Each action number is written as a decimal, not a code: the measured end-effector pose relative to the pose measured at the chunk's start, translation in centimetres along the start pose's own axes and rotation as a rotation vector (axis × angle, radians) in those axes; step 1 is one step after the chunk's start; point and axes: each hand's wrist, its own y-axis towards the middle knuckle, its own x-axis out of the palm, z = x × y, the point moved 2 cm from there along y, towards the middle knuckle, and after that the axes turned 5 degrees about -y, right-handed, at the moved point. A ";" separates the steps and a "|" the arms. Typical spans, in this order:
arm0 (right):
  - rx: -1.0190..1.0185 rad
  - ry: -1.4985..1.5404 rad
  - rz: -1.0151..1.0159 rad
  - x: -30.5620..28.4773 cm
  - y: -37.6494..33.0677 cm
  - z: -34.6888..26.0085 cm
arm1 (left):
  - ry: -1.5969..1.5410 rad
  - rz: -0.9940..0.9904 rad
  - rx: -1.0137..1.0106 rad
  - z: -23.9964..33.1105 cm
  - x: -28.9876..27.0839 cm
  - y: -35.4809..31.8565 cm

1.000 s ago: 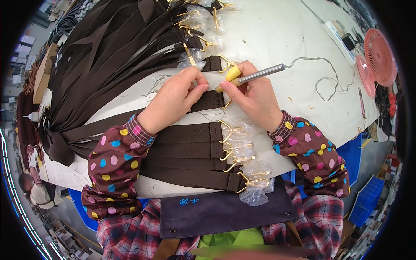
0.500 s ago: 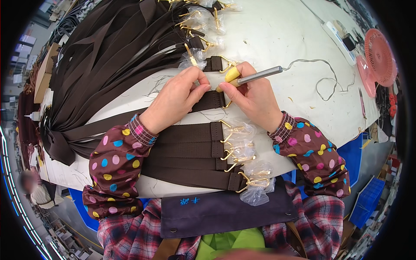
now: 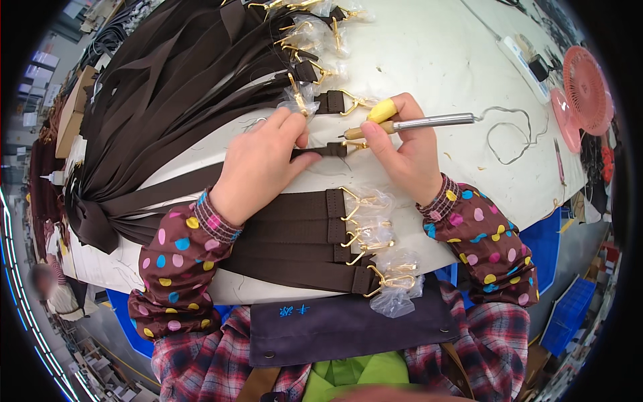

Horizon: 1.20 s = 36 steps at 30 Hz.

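Note:
My left hand (image 3: pixel 264 157) is closed on a dark brown webbing strap (image 3: pixel 328 151), close to its stitched end, and the strap is tipped toward its edge. A gold metal hook (image 3: pixel 355 145) hangs at that end. In my right hand (image 3: pixel 405 151) is a corded soldering iron (image 3: pixel 429 122) with a metal barrel and a tan grip. Its thin dark tip sits just above the strap's end; whether they touch I cannot tell. Yellow wrapping (image 3: pixel 382 111) covers a finger of my right hand. Loose dark threads lie beside the strap.
Nearest me lie several finished-looking straps (image 3: pixel 288 228) with gold hooks in clear plastic (image 3: pixel 375 218). A big bundle of straps (image 3: pixel 154 87) spreads at the far left. To the right are a white power strip (image 3: pixel 526 63), a pink fan (image 3: pixel 586 87) and the iron's loose cord (image 3: pixel 516 157).
The soldering iron has shifted right and turned flatter, with its tip now visible. My left hand has turned over more, and the strap it holds has tilted toward its edge.

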 end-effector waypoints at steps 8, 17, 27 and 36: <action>0.019 0.022 -0.066 -0.3 -0.4 -0.8 | -0.047 -0.052 -0.047 1.1 0.7 -0.8; 0.052 -0.137 -0.122 0.0 -0.3 0.4 | -0.371 -0.245 -0.013 -0.6 1.0 1.4; 0.087 -0.122 -0.163 0.3 -0.1 0.8 | -0.593 -0.259 -0.139 -0.7 0.8 1.5; 0.032 -0.208 -0.172 0.4 0.0 0.7 | -0.613 -0.217 -0.126 -0.6 0.9 1.5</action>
